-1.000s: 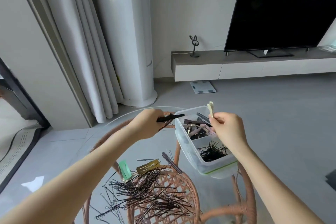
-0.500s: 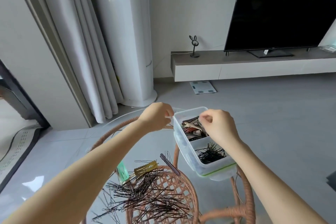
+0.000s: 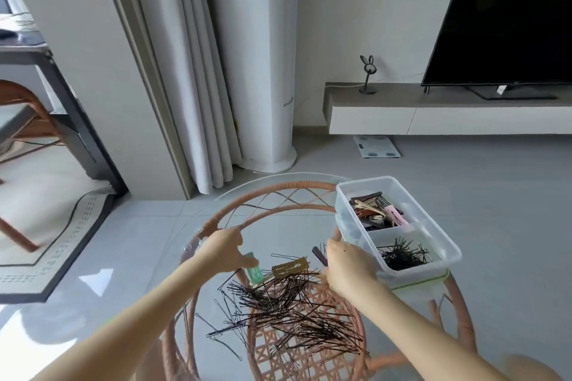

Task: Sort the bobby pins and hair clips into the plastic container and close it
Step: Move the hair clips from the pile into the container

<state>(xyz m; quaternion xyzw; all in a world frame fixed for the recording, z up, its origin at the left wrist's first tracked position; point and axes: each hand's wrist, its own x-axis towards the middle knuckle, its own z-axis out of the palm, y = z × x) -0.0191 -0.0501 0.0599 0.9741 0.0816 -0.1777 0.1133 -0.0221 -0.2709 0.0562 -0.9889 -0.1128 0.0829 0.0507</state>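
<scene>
A clear plastic container [image 3: 445, 252] stands open at the right of the glass table. Its far compartment holds hair clips [image 3: 379, 215], its near one bobby pins [image 3: 402, 257]. A loose pile of black bobby pins [image 3: 288, 309] covers the table's middle. Behind the pile lie a green hair clip [image 3: 255, 272], a gold hair clip [image 3: 291, 267] and a dark hair clip [image 3: 318, 254]. My left hand [image 3: 227, 250] is down at the green clip's far end, thumb and fingers apart around it. My right hand [image 3: 348, 266] touches the dark clip, its fingertips hidden.
The container sits on its lid [image 3: 418, 284], which has a green seal. The round glass top [image 3: 204, 219] rests on a rattan frame [image 3: 278, 187]. Beyond are curtains [image 3: 192, 71], a white column unit [image 3: 266, 56], a TV bench [image 3: 433, 108] and a floor scale [image 3: 376, 147].
Both hands have let go of the clips they held over the container and have dropped back to the table, to the loose clips. The view has tilted down and left.
</scene>
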